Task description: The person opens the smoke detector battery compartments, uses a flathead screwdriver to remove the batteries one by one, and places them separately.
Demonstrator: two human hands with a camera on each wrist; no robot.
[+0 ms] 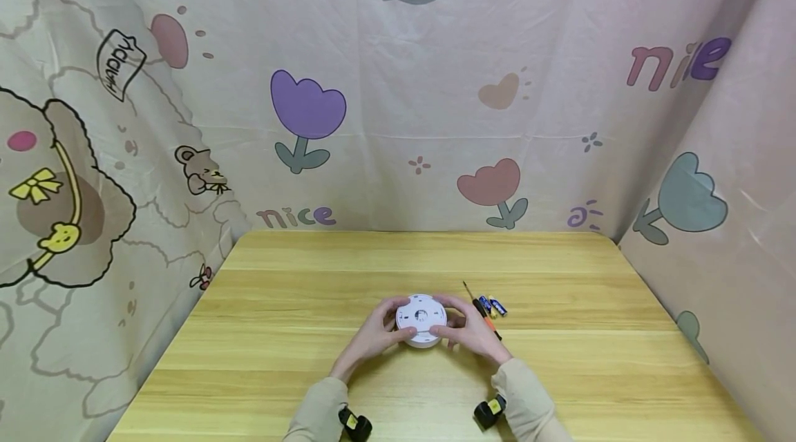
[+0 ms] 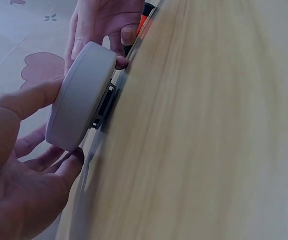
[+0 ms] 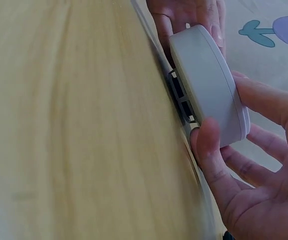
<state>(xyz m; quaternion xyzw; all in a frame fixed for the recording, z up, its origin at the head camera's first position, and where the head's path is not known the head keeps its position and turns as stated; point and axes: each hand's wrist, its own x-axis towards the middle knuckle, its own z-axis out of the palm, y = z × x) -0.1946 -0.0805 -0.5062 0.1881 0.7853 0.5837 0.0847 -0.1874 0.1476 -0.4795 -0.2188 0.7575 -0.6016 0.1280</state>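
A round white smoke detector is held between both hands over the middle of the table, its slotted back plate facing up. My left hand grips the left rim, thumb on the near top edge and fingers around the far side. On the opposite rim, my right hand grips in the same way. The wrist views show the smooth white side of the smoke detector and a dark caged vent on its underside, close to the tabletop. Whether it touches the table, I cannot tell.
A screwdriver with a black and orange handle lies just beyond the right hand. Beside it are blue batteries. The wooden table ends at a patterned curtain behind, with more curtain on both sides.
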